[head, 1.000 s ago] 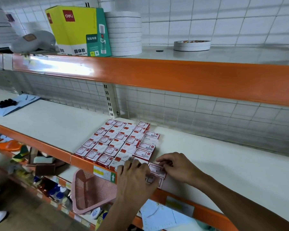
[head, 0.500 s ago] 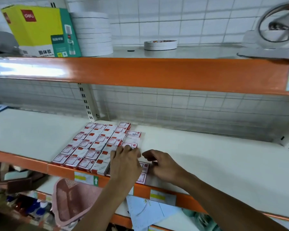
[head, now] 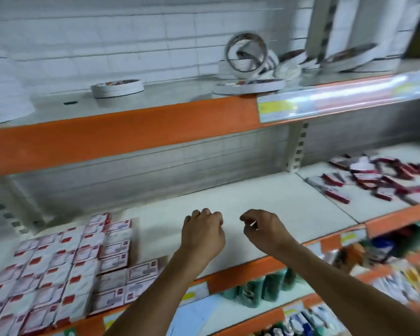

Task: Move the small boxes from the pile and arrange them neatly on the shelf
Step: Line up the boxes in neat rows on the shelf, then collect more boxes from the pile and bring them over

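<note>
Pile of small boxes [head: 378,180]: far right on the shelf [head: 252,209], well apart from both hands; right hand [head: 264,229] nearer than left hand [head: 203,235]; fingers loosely curled, empty; arranged boxes [head: 66,270] near left.

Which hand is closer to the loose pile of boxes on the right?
Right. The right hand hangs above bare shelf, left of the pile; the left hand is farther left, nearer the arranged boxes.
</note>
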The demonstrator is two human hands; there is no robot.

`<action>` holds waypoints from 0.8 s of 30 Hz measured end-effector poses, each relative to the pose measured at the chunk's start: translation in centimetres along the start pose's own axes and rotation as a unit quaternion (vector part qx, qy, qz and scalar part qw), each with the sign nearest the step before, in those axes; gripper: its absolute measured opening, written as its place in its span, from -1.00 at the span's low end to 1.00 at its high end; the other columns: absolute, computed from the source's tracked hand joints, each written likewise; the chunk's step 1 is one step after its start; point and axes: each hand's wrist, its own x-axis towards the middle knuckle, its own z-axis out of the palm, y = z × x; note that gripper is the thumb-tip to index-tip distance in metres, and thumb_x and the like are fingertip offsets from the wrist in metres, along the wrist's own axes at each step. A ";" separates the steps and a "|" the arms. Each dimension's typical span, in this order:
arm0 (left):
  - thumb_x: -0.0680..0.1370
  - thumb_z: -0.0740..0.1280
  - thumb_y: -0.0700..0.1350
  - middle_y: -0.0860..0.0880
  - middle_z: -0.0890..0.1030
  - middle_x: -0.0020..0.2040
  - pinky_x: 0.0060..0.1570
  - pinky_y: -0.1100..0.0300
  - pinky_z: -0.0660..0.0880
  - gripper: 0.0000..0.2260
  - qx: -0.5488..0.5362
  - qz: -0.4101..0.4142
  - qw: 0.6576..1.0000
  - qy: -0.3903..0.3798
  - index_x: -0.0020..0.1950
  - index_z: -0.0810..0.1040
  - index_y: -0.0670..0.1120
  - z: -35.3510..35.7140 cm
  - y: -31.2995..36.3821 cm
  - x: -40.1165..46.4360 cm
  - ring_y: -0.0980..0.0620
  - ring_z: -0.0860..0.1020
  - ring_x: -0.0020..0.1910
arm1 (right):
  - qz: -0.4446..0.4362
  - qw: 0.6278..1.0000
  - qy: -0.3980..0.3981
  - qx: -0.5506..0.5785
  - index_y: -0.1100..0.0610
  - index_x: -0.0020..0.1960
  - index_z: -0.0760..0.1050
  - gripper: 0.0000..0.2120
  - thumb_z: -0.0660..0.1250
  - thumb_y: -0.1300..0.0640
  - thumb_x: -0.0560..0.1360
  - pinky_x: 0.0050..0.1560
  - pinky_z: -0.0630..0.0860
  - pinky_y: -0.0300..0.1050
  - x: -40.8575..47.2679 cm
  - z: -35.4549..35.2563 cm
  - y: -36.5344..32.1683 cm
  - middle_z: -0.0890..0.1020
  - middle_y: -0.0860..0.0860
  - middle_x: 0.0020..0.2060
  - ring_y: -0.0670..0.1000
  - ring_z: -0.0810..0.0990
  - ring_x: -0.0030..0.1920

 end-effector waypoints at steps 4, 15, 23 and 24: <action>0.59 0.20 -0.02 0.01 0.54 0.18 0.15 0.09 0.36 -0.76 -0.022 0.089 0.996 -0.004 0.23 0.52 0.05 1.3 5.6 1.6 -0.06 0.45 0.21 | 0.098 0.993 0.068 -0.025 0.06 0.17 0.60 -0.71 0.28 0.19 0.48 -0.03 0.47 -0.23 -4.2 -3.9 4.1 0.68 -0.03 0.03 -0.01 0.63 0.02; 0.58 0.19 -0.01 -0.04 0.56 0.14 0.09 0.08 0.40 -0.75 -0.063 0.282 0.957 -0.028 0.21 0.52 0.03 3.9 22.5 1.8 -0.10 0.48 0.14 | 0.292 0.940 0.163 -0.060 0.11 0.01 0.62 -0.82 0.30 0.11 0.48 -0.08 0.54 -0.04 -17.1 -12.4 13.8 0.68 0.06 -0.11 0.11 0.63 -0.07; 0.56 0.21 0.01 -0.03 0.56 0.16 0.15 0.05 0.46 -0.75 -0.081 0.310 0.945 -0.072 0.20 0.51 0.01 6.3 32.5 2.9 -0.09 0.48 0.18 | 0.364 0.918 0.153 -0.031 0.05 0.30 0.53 -0.62 0.33 0.00 0.51 0.07 0.44 -0.18 -22.1 -18.1 20.5 0.64 0.05 0.13 0.06 0.59 0.14; 0.56 0.21 0.01 -0.03 0.56 0.16 0.14 0.05 0.46 -0.74 -0.079 0.311 0.944 -0.073 0.21 0.51 0.01 6.5 33.5 3.1 -0.10 0.48 0.18 | 0.365 0.918 0.151 -0.033 0.05 0.30 0.52 -0.62 0.33 0.00 0.51 0.07 0.43 -0.19 -22.4 -18.8 21.2 0.64 0.04 0.13 0.06 0.59 0.15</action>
